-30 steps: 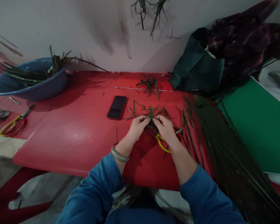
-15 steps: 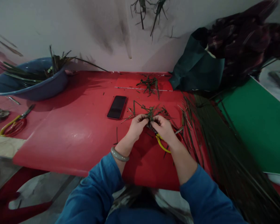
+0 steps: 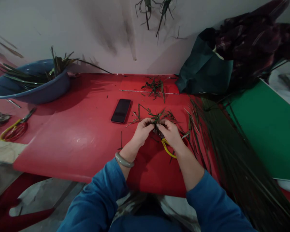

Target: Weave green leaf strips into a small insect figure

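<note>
Over the red table (image 3: 82,138), my left hand (image 3: 142,130) and my right hand (image 3: 171,132) pinch a small woven piece of green leaf strips (image 3: 156,121) from either side. Both hands have their fingers closed on it, with loose strip ends sticking out toward the wall. Yellow-handled scissors (image 3: 168,149) lie on the table under my right wrist, partly hidden. A grey-green bangle (image 3: 123,160) sits on my left wrist.
A black phone (image 3: 121,111) lies left of my hands. A blue basin (image 3: 31,83) of leaves stands at far left, with scissors (image 3: 14,129) in front of it. A long bundle of leaf strips (image 3: 222,141) runs along the right, beside a green board (image 3: 265,129) and dark cloth (image 3: 232,58).
Both hands have drawn slightly closer together and a little farther from me with the woven piece. Everything else on the table is unmoved.
</note>
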`<state>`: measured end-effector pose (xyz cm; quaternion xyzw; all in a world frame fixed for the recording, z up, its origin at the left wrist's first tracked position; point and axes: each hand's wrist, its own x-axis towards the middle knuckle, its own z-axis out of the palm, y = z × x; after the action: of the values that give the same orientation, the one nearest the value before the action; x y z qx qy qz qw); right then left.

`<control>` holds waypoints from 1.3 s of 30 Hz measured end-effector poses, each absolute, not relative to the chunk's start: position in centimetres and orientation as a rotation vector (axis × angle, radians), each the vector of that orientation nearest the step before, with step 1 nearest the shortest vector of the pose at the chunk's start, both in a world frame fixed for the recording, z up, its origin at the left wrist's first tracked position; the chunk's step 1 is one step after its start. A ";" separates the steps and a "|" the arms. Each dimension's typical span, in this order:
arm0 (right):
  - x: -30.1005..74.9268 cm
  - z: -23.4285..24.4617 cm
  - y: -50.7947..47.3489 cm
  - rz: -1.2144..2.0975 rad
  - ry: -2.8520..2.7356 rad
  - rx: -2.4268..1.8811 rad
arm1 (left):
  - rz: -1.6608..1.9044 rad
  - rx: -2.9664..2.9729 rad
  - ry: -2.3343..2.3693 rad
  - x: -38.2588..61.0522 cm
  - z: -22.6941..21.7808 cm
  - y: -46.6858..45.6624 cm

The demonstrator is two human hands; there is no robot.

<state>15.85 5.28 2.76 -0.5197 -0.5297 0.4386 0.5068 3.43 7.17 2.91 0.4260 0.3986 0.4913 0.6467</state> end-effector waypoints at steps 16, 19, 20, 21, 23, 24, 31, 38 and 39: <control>15.8 2.6 5.4 0.956 -1.231 -1.307 | 1.034 1.113 0.954 3.4 2.6 7.1; 15.9 2.6 5.4 0.946 -1.233 -1.304 | 1.022 1.107 0.956 3.4 2.6 7.2; 15.9 2.6 5.4 0.953 -1.232 -1.303 | 1.025 1.103 0.958 3.4 2.6 7.2; 15.9 2.6 5.4 0.965 -1.234 -1.299 | 1.027 1.099 0.959 3.4 2.6 7.2; 15.9 2.6 5.4 0.999 -1.254 -1.293 | 1.022 1.093 0.960 3.4 2.6 7.2; 15.9 2.6 5.5 1.017 -1.268 -1.294 | 1.018 1.091 0.962 3.4 2.6 7.2; 16.0 2.3 5.6 1.077 -1.182 -1.263 | 1.012 1.072 0.944 3.4 2.7 7.1; 16.0 2.5 5.6 1.132 -1.072 -1.220 | 0.972 1.026 0.921 3.4 2.9 7.2; 16.0 2.5 5.6 1.133 -1.066 -1.217 | 0.970 1.026 0.917 3.4 2.9 7.2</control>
<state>16.01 5.58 2.50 -0.5142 -0.4505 0.4789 0.5508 3.37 7.16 2.86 0.4547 0.4064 0.4298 0.6659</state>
